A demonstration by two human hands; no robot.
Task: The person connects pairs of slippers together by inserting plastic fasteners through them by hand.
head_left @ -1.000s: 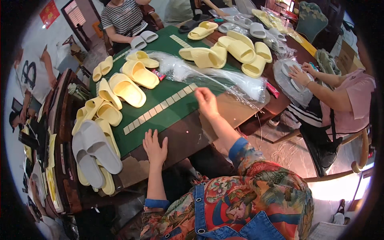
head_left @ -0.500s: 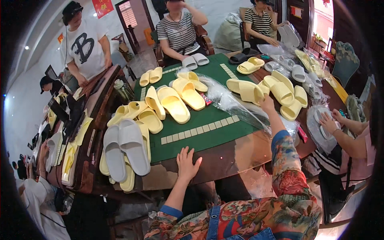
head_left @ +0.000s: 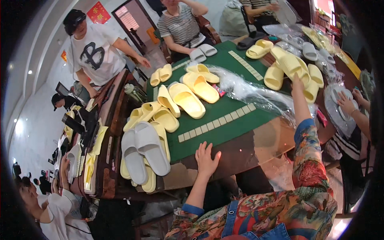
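Right hand (head_left: 297, 85) has moved out from the clear plastic bags (head_left: 256, 93) to the yellow slippers (head_left: 292, 66) at the far right of the desk (head_left: 240, 148), fingers together on one; left hand (head_left: 207, 159) stays flat, fingers spread, at the near edge beside grey slippers (head_left: 144, 152)

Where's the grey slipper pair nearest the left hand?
Head view, lower left: the grey slippers lie atop yellow slippers at the table's near-left edge, left of the left hand.

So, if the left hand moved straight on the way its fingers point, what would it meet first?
The left hand lies flat at the table edge, fingers pointing up-table. It would probably first meet the row of pale tiles on the green mat.
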